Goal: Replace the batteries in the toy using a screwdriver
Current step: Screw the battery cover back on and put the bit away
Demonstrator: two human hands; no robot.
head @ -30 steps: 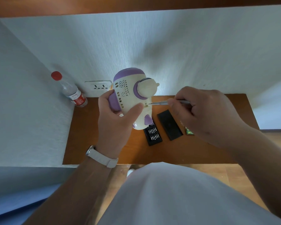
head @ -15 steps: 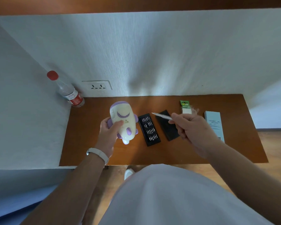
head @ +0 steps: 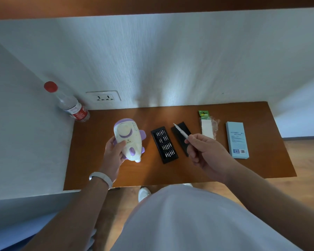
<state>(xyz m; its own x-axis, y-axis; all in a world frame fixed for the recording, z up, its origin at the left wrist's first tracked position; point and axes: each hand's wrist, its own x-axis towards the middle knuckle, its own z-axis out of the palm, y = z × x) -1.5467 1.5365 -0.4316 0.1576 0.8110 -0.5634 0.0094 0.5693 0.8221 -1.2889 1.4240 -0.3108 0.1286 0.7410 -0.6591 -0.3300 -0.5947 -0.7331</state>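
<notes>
A cream and purple toy (head: 128, 138) is held low over the brown table (head: 261, 165) by my left hand (head: 114, 153), fingers curled round its left side. My right hand (head: 205, 153) pinches a thin silver screwdriver (head: 181, 132), whose tip points up and left, away from the toy. A black tray of screwdriver bits (head: 164, 144) lies between the hands. Its black lid (head: 182, 136) lies just right of it, partly under the screwdriver. A green-topped battery pack (head: 207, 126) lies further right.
A clear water bottle with a red cap (head: 70, 104) stands in the back left corner by the wall. A wall socket (head: 103, 96) sits behind the table. A pale blue box (head: 237, 140) lies at the right. White walls close in at the left and back.
Both hands have come down from near my face to the table. The screwdriver tip has left the toy, and the toy has been turned in my left hand.
</notes>
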